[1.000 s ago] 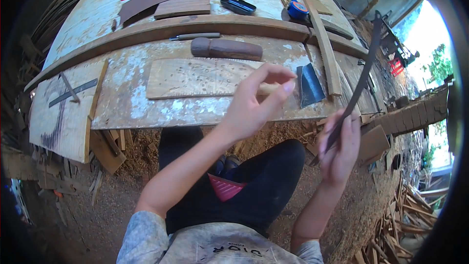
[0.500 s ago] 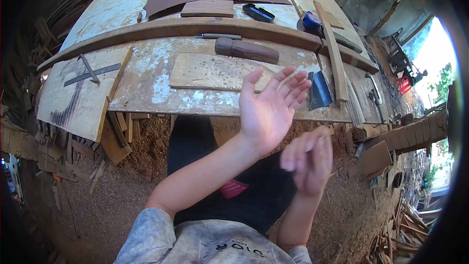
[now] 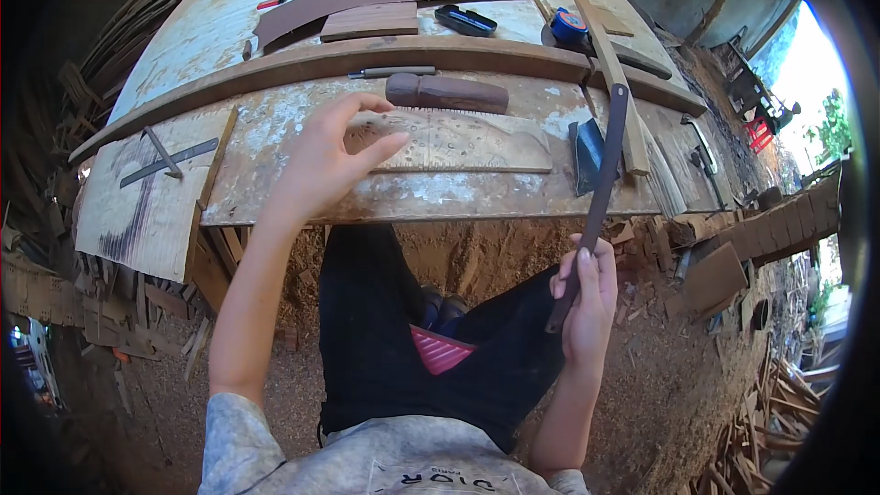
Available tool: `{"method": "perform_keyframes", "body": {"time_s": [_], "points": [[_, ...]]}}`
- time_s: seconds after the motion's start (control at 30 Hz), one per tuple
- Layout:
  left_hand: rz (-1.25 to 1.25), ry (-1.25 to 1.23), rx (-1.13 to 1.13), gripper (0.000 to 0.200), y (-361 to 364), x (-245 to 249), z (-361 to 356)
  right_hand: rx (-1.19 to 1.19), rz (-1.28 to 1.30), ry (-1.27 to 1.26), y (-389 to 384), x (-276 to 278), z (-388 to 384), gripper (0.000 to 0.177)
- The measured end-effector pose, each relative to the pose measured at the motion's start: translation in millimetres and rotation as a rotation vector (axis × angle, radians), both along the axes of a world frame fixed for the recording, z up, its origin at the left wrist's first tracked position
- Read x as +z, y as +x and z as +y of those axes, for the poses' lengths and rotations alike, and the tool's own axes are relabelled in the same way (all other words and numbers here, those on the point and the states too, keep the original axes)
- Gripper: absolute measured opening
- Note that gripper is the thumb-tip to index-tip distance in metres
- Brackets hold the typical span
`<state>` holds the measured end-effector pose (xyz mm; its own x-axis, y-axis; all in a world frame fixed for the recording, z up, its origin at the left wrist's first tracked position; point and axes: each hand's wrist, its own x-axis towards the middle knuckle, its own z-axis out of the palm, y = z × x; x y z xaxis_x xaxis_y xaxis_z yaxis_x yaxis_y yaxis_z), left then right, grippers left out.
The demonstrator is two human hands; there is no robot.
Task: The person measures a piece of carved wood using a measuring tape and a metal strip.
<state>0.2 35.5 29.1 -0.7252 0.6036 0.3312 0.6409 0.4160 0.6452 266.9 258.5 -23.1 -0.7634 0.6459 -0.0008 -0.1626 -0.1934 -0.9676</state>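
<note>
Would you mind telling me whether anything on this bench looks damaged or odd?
The pale board by the left hand is pitted all over with small dents, and the bench top has patchy, worn paint.

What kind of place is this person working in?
Probably an open-air woodworking shop: a paint-stained workbench carrying a long curved plank, sawdust on the dirt floor beneath, and a thin dark strip gripped in the right hand.

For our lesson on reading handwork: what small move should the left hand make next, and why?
Probably lower the left hand onto the pale board: its open fingers hover at the board's left end, while the right hand grips the dark strip by its lower end.
</note>
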Motion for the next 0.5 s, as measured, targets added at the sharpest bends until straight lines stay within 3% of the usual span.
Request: {"method": "perform_keyframes", "body": {"time_s": [0.13, 0.23, 0.33, 0.5], "points": [[0.217, -0.260, -0.016, 0.078, -26.8, -11.9, -13.1, -0.006, -0.002, 0.028, -6.6, 2.1, -12.2, 0.027], [0.172, -0.331, -0.004, 0.096, -31.9, -13.2, -12.1, -0.015, -0.054, 0.055, -6.7, 7.5, -16.2, 0.030], [0.092, -0.329, 0.022, 0.108, -34.5, -17.4, -9.7, 0.007, -0.085, 0.065, -2.7, 5.7, -14.4, 0.031], [0.081, -0.314, 0.016, 0.110, -36.3, -18.4, -8.3, 0.018, -0.094, 0.041, 0.8, -2.4, -11.1, 0.033]]}}
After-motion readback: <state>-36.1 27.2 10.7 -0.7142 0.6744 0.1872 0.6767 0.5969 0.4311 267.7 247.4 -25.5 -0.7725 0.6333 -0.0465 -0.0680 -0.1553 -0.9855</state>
